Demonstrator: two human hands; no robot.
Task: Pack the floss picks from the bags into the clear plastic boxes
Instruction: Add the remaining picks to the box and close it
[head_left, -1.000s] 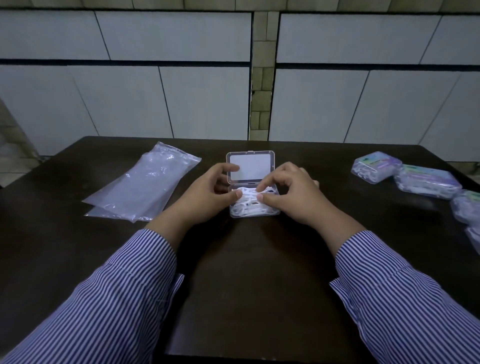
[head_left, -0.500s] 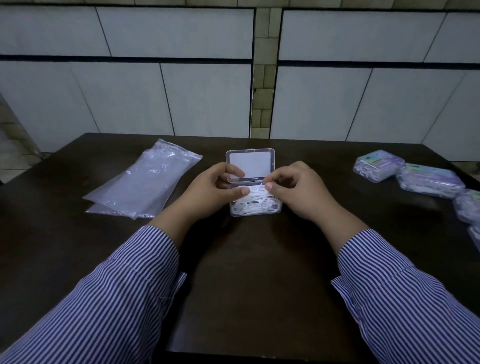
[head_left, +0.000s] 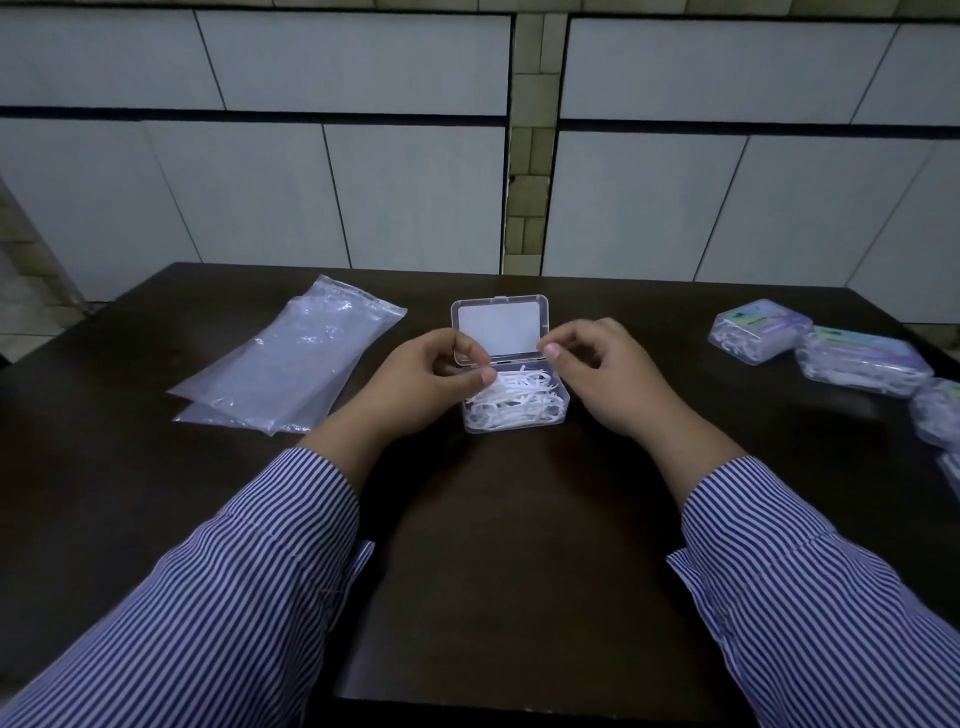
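Both our hands flank the clear plastic box at mid-table: our left hand curls its fingers on the open lid's left edge, thumb on the floss picks heaped inside; our right hand pinches the lid's right corner. We judge the picks light, springy and tangle-prone, the thin lid best gripped at its corners. Emptied-looking bags lie left.

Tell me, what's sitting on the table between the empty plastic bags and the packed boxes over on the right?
In the head view, the open clear box of floss picks lies between the empty bags and packed boxes, with the left hand and right hand at its lid.
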